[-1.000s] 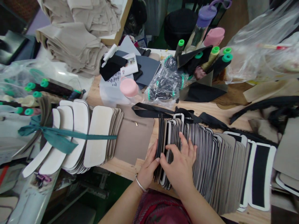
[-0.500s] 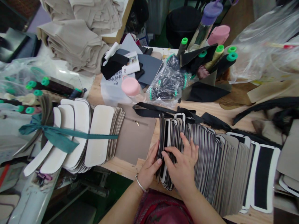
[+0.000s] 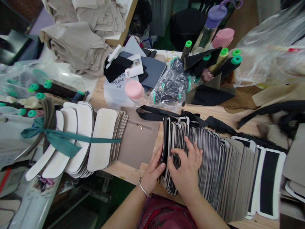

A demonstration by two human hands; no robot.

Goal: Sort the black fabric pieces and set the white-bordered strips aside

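Note:
A long row of curved, flat panels [image 3: 211,165], grey and black with some white borders, stands on edge across the wooden table. At the row's left end, my left hand [image 3: 152,168] is closed around a few dark panels [image 3: 165,143], thumb on the near side and fingers behind. My right hand [image 3: 184,165] rests on the row just beside it. Its thumb and bent index finger touch the upper edges of white-bordered panels [image 3: 169,133], while the other fingers spread apart over the panels to the right. A narrow gap shows between the dark panels and the white-bordered ones.
Left of the row lie a grey-brown sheet with a zipper [image 3: 138,140] and a stack of pale panels [image 3: 101,140] tied with a green strip [image 3: 95,140]. Behind are a pink-capped bottle [image 3: 134,90], bagged thread spools [image 3: 170,86], black strips [image 3: 152,114] and folded fabric [image 3: 76,47].
My right thumb and index finger have shifted slightly right along the panel edges. The gap beside the dark panels has widened. My left hand stays nearly in place.

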